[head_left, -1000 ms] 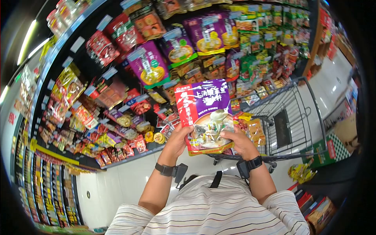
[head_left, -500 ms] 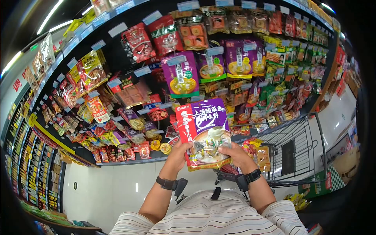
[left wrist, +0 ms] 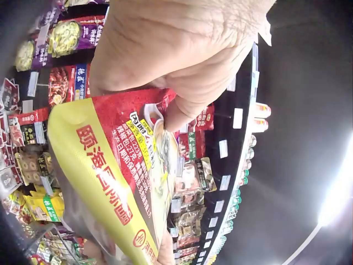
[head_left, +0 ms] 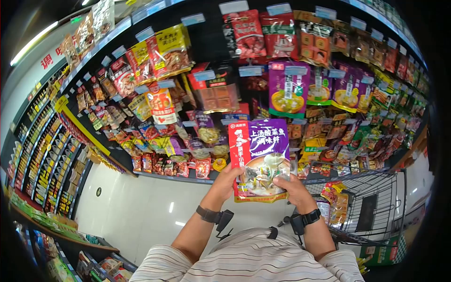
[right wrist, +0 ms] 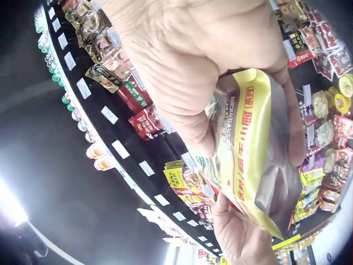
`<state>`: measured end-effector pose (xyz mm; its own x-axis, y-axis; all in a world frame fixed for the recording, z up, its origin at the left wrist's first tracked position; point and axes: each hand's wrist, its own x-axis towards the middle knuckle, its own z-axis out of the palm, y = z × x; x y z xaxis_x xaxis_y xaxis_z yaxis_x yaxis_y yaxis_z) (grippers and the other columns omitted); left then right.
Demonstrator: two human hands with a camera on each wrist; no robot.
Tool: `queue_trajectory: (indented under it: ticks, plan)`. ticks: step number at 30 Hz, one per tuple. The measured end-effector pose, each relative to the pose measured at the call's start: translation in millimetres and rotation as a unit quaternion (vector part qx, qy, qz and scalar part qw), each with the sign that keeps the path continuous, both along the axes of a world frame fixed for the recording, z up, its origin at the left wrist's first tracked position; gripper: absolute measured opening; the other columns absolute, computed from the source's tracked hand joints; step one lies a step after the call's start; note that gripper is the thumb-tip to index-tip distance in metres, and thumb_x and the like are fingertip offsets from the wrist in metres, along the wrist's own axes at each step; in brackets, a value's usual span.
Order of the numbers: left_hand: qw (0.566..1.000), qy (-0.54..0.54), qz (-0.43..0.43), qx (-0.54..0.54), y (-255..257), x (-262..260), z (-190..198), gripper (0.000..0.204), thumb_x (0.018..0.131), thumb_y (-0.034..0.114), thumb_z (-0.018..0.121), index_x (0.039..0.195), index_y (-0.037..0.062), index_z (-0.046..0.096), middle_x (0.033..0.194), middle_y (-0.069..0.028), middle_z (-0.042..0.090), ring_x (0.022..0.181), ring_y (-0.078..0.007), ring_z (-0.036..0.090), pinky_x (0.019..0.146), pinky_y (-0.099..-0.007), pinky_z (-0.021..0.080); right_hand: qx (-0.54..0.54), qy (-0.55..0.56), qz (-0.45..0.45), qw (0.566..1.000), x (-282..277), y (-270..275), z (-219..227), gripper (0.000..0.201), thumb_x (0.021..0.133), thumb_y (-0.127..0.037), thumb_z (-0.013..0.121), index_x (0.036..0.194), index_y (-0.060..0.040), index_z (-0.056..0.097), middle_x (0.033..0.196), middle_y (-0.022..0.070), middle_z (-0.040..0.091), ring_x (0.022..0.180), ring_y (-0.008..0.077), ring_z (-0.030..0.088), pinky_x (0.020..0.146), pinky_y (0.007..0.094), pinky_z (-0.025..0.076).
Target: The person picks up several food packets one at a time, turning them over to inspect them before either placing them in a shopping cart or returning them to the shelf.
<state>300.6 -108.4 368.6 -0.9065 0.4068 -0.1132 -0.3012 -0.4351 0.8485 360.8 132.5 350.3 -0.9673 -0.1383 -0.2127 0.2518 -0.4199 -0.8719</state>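
Observation:
A red and purple food pouch [head_left: 261, 160] with a picture of a bowl is held upright, its front toward the head camera. The left hand [head_left: 226, 184] grips its lower left edge, thumb on the front. On the lower right edge the right hand [head_left: 297, 189] pinches it, thumb over the bowl picture. In the left wrist view, the left hand [left wrist: 176, 49] holds the pouch [left wrist: 110, 176] beside its yellow bottom band. The right wrist view shows the right hand [right wrist: 204, 61] with thumb and fingers on opposite faces of the pouch [right wrist: 248, 143].
Racks of hanging packets [head_left: 216, 89] fill the space ahead. A wire shopping cart [head_left: 376, 202] holding some packets stands at the right. Bottle shelves [head_left: 42, 160] are at the far left, with another low display [head_left: 98, 268] at the lower left. Pale floor [head_left: 141, 207] lies below the rack.
The head view has turned left, so the rack and cart sit farther right and more of the left shelves shows. Both hands keep their hold on the pouch.

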Motion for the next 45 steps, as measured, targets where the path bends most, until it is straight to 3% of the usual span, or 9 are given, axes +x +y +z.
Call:
queue_trajectory:
  ticks: [4, 7, 8, 15, 22, 45]
  plan:
    - [0.999, -0.026, 0.026, 0.008, -43, 0, -8, 0.029, 0.093, 0.01, 0.059, 0.121, 0.0034, 0.056, 0.111, -0.0027, 0.065, 0.1, -0.0139, 0.062, 0.09, -0.0324, 0.05, 0.003, -0.02, 0.03, 0.999, -11, -45, -5, 0.049, 0.088, -0.015, 0.073, 0.131, 0.0003, 0.053, 0.118, 0.0076, 0.065, 0.105, 0.0153, 0.063, 0.093, 0.0317, 0.051]
    - [0.998, -0.012, 0.038, -0.056, -75, -9, -41, 0.025, 0.092, 0.008, 0.058, 0.116, 0.0038, 0.059, 0.107, -0.0024, 0.066, 0.097, -0.0125, 0.062, 0.087, -0.0305, 0.051, 0.009, 0.0, 0.043, 0.999, -17, -67, -16, 0.047, 0.09, -0.014, 0.071, 0.131, -0.0005, 0.054, 0.119, 0.0069, 0.065, 0.105, 0.0146, 0.062, 0.093, 0.0311, 0.05]
    - [0.999, 0.012, 0.026, -0.032, -85, -10, -51, 0.022, 0.092, 0.007, 0.057, 0.113, 0.0041, 0.06, 0.105, -0.0024, 0.066, 0.095, -0.0114, 0.062, 0.084, -0.0291, 0.051, 0.013, -0.012, 0.063, 0.998, -16, -74, -15, 0.046, 0.09, -0.015, 0.07, 0.131, -0.0006, 0.054, 0.118, 0.0061, 0.065, 0.105, 0.0139, 0.062, 0.092, 0.0303, 0.051]
    - [0.993, -0.096, 0.035, -0.051, -127, 6, -77, 0.03, 0.094, 0.01, 0.056, 0.122, 0.0018, 0.056, 0.113, -0.005, 0.064, 0.101, -0.0142, 0.062, 0.089, -0.0315, 0.051, -0.014, -0.109, 0.123, 0.986, -22, -112, -56, 0.041, 0.093, -0.019, 0.068, 0.127, -0.0001, 0.055, 0.114, 0.0067, 0.065, 0.1, 0.0132, 0.064, 0.087, 0.0288, 0.054]
    - [0.993, -0.113, 0.032, -0.03, -141, 6, -93, 0.035, 0.094, 0.011, 0.056, 0.127, -0.0002, 0.052, 0.121, -0.0084, 0.064, 0.108, -0.0176, 0.064, 0.094, -0.0344, 0.053, -0.025, -0.138, 0.121, 0.983, -20, -127, -71, 0.04, 0.093, -0.017, 0.068, 0.127, 0.0, 0.055, 0.113, 0.0078, 0.065, 0.099, 0.0129, 0.065, 0.086, 0.0275, 0.055]
    - [0.99, -0.138, 0.021, -0.013, -165, -14, -110, 0.035, 0.092, 0.01, 0.058, 0.126, 0.0026, 0.055, 0.115, -0.0041, 0.064, 0.104, -0.0145, 0.06, 0.093, -0.0314, 0.049, -0.037, -0.168, 0.096, 0.98, -33, -151, -83, 0.039, 0.092, -0.017, 0.07, 0.124, 0.0001, 0.056, 0.113, 0.0077, 0.066, 0.101, 0.0146, 0.065, 0.088, 0.0297, 0.055]
